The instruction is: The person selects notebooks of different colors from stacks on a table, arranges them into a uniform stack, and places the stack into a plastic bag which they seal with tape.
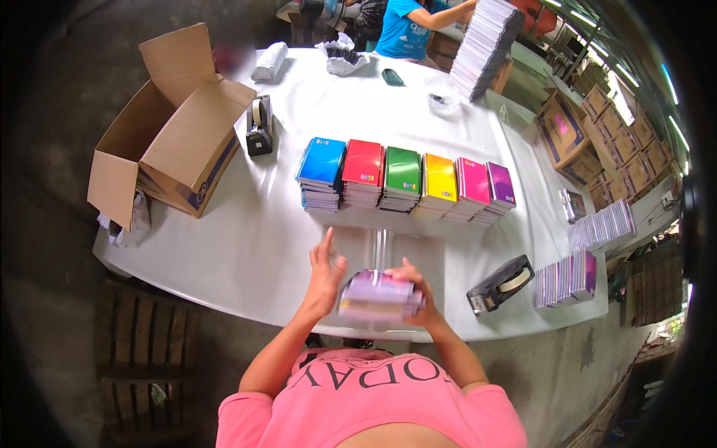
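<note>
My right hand (420, 293) grips the right side of a small stack of spiral notebooks (379, 297), purple on top and blurred by motion. Just left of that stack, my left hand (324, 278) is raised with its fingers spread and nothing in them. Beyond my hands stands a row of notebook piles, sorted by cover: blue (323, 161), red (363, 163), green (402, 171), yellow (439, 178), pink (473, 181) and purple (502, 185). Between the row and my hands lies something see-through and shiny (381, 245), perhaps plastic film.
An open cardboard box (179, 142) stands at the left beside a tape dispenser (259, 127). Another tape dispenser (502, 286) and more notebook stacks (567, 280) are at the right. Across the table a person in blue (403, 33) is by a tall notebook stack (484, 48).
</note>
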